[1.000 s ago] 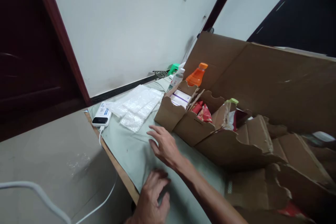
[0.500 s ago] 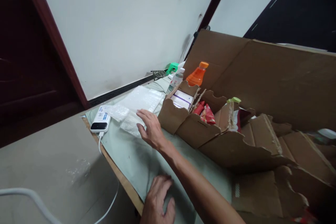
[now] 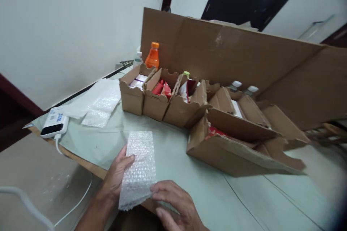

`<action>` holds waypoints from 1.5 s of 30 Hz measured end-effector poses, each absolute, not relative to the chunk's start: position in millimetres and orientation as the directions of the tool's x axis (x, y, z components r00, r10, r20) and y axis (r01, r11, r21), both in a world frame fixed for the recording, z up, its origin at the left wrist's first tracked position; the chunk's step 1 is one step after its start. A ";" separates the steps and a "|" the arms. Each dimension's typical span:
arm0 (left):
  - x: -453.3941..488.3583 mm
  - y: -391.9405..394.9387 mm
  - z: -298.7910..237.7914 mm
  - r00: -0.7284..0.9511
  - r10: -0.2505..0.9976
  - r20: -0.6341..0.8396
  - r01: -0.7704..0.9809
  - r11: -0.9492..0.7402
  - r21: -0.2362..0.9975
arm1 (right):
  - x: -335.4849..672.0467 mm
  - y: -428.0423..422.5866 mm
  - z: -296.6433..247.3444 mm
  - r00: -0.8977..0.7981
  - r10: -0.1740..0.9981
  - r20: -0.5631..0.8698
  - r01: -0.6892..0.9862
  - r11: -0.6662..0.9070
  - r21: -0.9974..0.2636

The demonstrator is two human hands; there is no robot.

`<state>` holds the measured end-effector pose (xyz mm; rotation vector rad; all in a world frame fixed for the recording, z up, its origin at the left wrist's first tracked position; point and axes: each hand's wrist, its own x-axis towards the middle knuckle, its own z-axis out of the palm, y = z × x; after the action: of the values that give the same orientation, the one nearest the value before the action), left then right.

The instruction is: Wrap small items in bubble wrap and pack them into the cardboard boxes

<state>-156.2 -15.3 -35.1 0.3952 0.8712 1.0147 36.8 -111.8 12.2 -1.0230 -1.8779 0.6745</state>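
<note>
On the desk (image 3: 189, 158), both hands pinch a bubble wrap sheet (image 3: 139, 168) (long axis toward 12 o'clock): left hand (image 3: 116, 175) at 9, right hand (image 3: 176, 205) at 5.

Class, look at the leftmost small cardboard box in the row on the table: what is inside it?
The leftmost cardboard box holds a white packet with a purple stripe. The box's front wall hides whatever lies beneath it.
</note>
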 end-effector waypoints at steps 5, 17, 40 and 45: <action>-101.3 -10.6 -17.6 0.386 0.871 -0.304 -0.424 0.460 0.780 | 75.0 -149.7 6.5 -0.124 0.902 0.414 0.444 0.424 -0.789; -106.3 -59.9 -49.6 0.270 0.963 -0.002 0.369 -0.101 0.924 | 98.9 -133.6 -36.3 0.174 0.983 -0.056 0.183 -0.088 -0.979; -113.8 -63.3 -47.5 0.534 0.771 0.347 0.514 -0.622 0.591 | 92.8 -127.5 -32.3 -0.166 0.954 0.250 0.846 0.268 -0.461; -118.3 -67.9 -47.1 0.551 0.795 0.256 0.477 -0.551 0.685 | 94.0 -125.6 -32.6 -0.103 0.986 0.128 0.807 0.158 -0.570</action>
<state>-118.3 -67.9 -47.1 2.2348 1.0208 0.7553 94.0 -125.6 -32.6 -1.6986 -1.9633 0.4979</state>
